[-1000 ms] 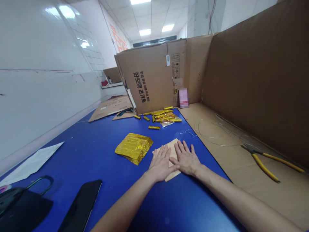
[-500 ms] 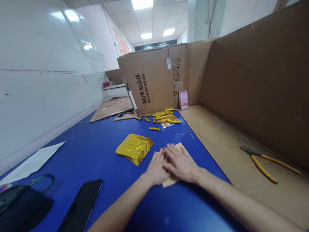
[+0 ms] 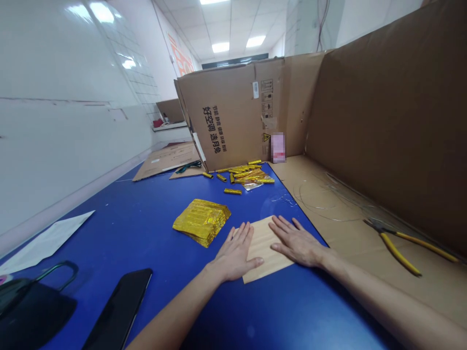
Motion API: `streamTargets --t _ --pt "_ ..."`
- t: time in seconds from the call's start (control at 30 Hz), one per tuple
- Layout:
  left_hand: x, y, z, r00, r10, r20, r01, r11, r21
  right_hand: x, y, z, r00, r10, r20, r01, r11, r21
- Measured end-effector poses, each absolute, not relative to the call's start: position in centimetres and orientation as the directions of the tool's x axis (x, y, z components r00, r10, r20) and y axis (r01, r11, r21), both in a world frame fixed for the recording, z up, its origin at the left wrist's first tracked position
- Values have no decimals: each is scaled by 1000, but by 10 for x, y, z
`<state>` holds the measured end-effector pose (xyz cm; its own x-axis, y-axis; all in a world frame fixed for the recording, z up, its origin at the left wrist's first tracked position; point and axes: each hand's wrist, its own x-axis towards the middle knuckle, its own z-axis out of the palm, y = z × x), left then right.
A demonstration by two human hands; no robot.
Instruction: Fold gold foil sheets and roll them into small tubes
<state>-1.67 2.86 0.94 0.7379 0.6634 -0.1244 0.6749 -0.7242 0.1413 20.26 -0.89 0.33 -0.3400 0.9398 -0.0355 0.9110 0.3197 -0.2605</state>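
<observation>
A pale yellowish sheet of paper [image 3: 265,248] with faint creases lies flat on the blue tabletop [image 3: 233,311]. My left hand [image 3: 236,253] rests flat on its left side, fingers stretched out and thumb pointing right across the sheet. On the right edge of the paper lies my right hand [image 3: 296,240], palm down with its fingers spread. The two hands are apart, and the middle of the sheet shows between them. Just beyond my left hand is a stack of shiny gold foil sheets [image 3: 202,221].
Gold foil rolls [image 3: 248,174] lie in a pile at the back, by an upright cardboard panel [image 3: 233,116]. Yellow-handled pliers [image 3: 397,245] lie on cardboard at right. A black phone [image 3: 118,308], a dark mug-like object [image 3: 36,311] and white paper [image 3: 49,243] are on the left.
My right hand has slid right, away from my left hand, and uncovered the middle of the sheet. My left hand has stayed nearly in place, flat on the paper.
</observation>
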Motion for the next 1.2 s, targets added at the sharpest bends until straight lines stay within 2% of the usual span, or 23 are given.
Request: streamTargets --t 0.13,0.27,0.33,0.47,0.57,0.67,0.8,0.87,0.97,1.03,1.1,1.2 --pt "-15 16 23 708 693 -139 706 -693 142 206 -10 -5 -256 966 -32 950 245 -194" --pt "-10 0 30 790 600 -127 613 -760 218 196 -9 -9 -207 978 -25 965 199 -173" --pt "-9 -4 29 782 602 -159 622 -741 254 194 -9 -8 -191 981 -30 967 182 -177" --pt "-10 -1 25 755 638 -148 651 -706 279 201 -10 2 -213 976 -53 946 192 -263" --pt "-11 1 23 757 641 -127 646 -705 292 209 -17 15 -301 949 -91 890 246 -385" --pt "-12 2 21 758 641 -119 643 -704 303 210 -26 25 -409 900 -151 852 317 -417" --pt "-12 3 21 756 646 -106 641 -698 319 202 -30 24 -404 914 -36 857 365 -364" --pt "-14 4 23 757 646 -99 635 -692 345 201 -27 21 -376 926 22 838 350 -418" --pt "-18 10 25 754 655 -52 605 -661 445 203 -21 16 -288 956 55 721 254 -644" --pt "-21 16 24 715 699 -13 564 -566 601 206 -16 15 -249 967 44 627 196 -754" --pt "-23 24 22 657 754 -2 495 -429 756 208 -10 14 -239 971 31 583 169 -795" --pt "-26 34 18 583 812 8 443 -327 835 209 0 12 -217 976 13 559 135 -818"
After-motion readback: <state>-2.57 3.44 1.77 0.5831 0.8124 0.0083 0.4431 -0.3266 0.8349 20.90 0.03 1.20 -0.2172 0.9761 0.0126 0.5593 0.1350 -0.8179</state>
